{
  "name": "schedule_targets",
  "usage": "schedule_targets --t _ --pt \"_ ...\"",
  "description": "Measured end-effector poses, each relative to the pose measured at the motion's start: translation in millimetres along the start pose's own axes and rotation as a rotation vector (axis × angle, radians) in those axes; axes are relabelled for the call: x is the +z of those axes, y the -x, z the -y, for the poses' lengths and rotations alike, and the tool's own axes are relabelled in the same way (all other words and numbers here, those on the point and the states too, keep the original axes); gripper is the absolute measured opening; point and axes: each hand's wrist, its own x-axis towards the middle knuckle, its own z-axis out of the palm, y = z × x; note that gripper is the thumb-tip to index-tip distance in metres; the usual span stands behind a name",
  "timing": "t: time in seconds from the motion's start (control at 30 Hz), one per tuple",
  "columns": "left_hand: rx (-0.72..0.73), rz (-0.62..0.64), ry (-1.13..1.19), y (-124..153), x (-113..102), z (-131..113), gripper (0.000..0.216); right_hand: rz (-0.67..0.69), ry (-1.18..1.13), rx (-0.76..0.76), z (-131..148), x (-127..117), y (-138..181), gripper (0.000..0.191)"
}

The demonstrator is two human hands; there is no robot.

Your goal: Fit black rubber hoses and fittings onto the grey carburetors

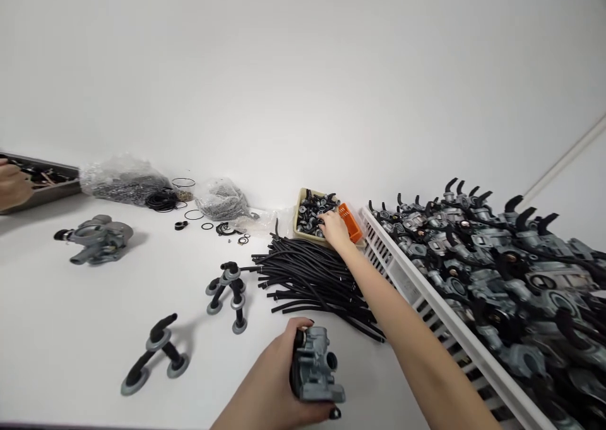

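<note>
Your left hand (272, 379) is low at the near edge of the counter (71, 329), fingers wrapped around a grey cast carburettor body (315, 364), thumb over its top and fingertips under its base. It looks like dense, rigid metal, so judge it heavy for its size and unforgiving if dropped. Its faces are smooth and its spigots and bores stick out. The blocky middle, where you have it now, seems the safest hold, rather than the thin protruding nozzle.

Your right hand (334, 228) reaches across the pile of black rubber hoses (312, 278) into the beige tray (299, 218) of small black and grey fittings (312, 212), just beside an orange piece (351, 221). The fingers are curled down among the fittings, but you cannot tell whether they have closed on one. Those parts look light, hard and easy to fumble, best pinched by fingertips.

The hoses look soft and floppy. To your right a white slatted crate (426, 291) holds many more carburettors (497, 259). Another person's hand (12, 184) shows at the far left edge.
</note>
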Motion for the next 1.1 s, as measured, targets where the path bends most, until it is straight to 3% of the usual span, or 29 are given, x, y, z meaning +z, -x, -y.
schedule_targets --t 0.17,0.33,0.43,0.57,0.77,0.93,1.1 --pt "0.024 0.0 -0.024 -1.7 -0.5 -1.5 0.066 -0.087 -0.178 0.061 -3.3 5.0 -9.9 0.019" --pt "0.043 0.026 0.017 -0.9 -2.1 -9.2 0.064 -0.292 -0.526 0.181 6.8 -14.4 3.4 0.023" --pt "0.043 0.011 0.014 -0.2 -2.4 -7.6 0.062 -0.353 -0.777 0.219 20.8 -32.7 36.9 0.026" --pt "0.036 0.003 -0.03 0.4 -2.4 -1.8 0.069 -0.355 -1.003 0.274 38.5 -53.0 110.1 0.026" --pt "-0.025 -0.016 -0.111 0.2 -2.5 -10.3 0.074 -0.259 -1.413 0.563 51.8 -57.4 215.4 0.038" --pt "-0.072 -0.065 -0.168 -0.5 0.7 -14.2 0.085 -0.141 -1.453 0.479 55.1 -39.7 246.8 0.022" --pt "-0.031 -0.178 -0.262 -0.8 6.7 -7.7 0.084 -0.12 -1.377 0.357 56.4 -23.4 254.7 0.021"
